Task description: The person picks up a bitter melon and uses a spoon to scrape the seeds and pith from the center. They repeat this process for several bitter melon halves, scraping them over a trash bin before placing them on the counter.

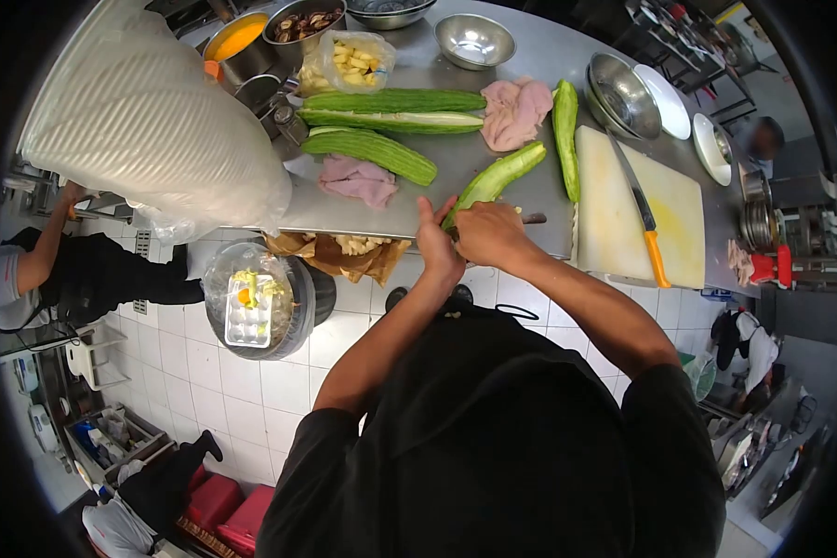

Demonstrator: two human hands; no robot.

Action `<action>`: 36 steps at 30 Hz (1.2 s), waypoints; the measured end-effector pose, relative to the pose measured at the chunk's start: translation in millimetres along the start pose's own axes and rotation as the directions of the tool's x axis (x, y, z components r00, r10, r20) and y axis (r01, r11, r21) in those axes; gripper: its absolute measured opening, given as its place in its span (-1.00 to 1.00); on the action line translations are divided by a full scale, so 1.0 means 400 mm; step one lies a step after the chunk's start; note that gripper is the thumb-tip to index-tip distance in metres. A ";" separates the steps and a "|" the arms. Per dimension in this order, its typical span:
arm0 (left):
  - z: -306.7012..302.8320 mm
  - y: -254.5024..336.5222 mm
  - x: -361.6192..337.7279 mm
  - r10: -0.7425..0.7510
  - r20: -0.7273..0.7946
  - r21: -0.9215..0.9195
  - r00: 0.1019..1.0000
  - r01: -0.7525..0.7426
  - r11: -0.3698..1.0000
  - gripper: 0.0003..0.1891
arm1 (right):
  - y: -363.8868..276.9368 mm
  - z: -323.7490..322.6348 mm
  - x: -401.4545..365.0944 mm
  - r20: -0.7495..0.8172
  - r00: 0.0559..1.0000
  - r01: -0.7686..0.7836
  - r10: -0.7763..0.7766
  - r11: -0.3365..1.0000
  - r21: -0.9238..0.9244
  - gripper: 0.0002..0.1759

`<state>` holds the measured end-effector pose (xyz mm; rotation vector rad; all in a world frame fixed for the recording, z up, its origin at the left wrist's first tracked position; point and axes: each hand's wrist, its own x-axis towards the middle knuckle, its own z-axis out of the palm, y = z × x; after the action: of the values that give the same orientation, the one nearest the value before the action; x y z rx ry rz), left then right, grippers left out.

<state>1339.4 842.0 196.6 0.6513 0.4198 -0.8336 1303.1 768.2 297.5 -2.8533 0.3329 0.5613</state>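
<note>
The left hand (440, 246) grips the near end of a green gourd (502, 177) left of the board (614, 223), likely to keep it still. The right hand (495, 234), touching the gourd, is curled around a brown handle (534, 219); I can't tell which tool. A knife (643, 205) lies flat on the board, maybe to stay handy. Farther left of the board sits a pink cloth (516, 113), perhaps for wiping.

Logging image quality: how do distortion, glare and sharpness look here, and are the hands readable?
Head view: strong fisheye, black corners, the far rim of the steel counter bowing; head view: bright glints on the empty steel bowl, dark clothing nearly detailless; head view: left hand and right hand readable on the green vegetable, margins softer.
</note>
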 end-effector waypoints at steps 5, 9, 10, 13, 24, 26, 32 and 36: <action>-0.006 -0.001 0.017 -0.014 -0.031 0.008 0.999 0.014 1.000 -0.22 | -0.008 0.020 -0.020 -0.033 0.999 -0.029 0.031 0.997 0.076 -0.79; -0.002 0.013 0.011 -0.027 0.004 -0.026 1.000 0.027 0.999 -0.22 | 0.015 0.052 -0.014 -0.088 0.996 -0.002 0.024 0.971 0.241 -0.74; 0.016 0.028 -0.005 -0.051 0.023 -0.062 0.998 0.052 0.997 -0.22 | 0.036 0.081 0.000 -0.114 0.993 0.017 0.021 0.945 0.326 -0.73; 0.043 0.072 -0.049 -0.115 0.091 -0.113 0.989 0.125 0.986 -0.21 | 0.080 0.121 0.009 -0.038 0.999 0.001 0.038 0.695 0.719 -0.72; -0.006 0.160 -0.208 0.315 0.654 0.730 0.688 -0.682 -0.027 -0.34 | 0.076 0.055 -0.059 0.288 0.957 -0.286 0.010 0.175 0.942 -0.82; -0.025 0.170 -0.219 0.324 0.680 0.710 0.658 -0.701 -0.067 -0.54 | 0.049 0.067 -0.044 0.271 0.956 -0.255 -0.108 0.148 0.956 -0.84; -0.159 0.235 -0.220 0.485 0.610 0.763 0.627 -0.630 -0.145 -0.80 | 0.017 0.084 -0.047 0.067 0.998 -0.048 0.008 0.774 0.632 -0.69; -0.384 0.366 -0.201 0.699 0.273 0.859 0.661 -0.494 0.132 -0.75 | 0.106 0.097 -0.060 -0.193 0.915 -0.136 0.354 0.722 0.679 -0.66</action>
<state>1391.5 1062.4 184.2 1.8254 -0.2300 -0.0722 1256.9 741.8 264.8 -2.1930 0.8027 -0.0060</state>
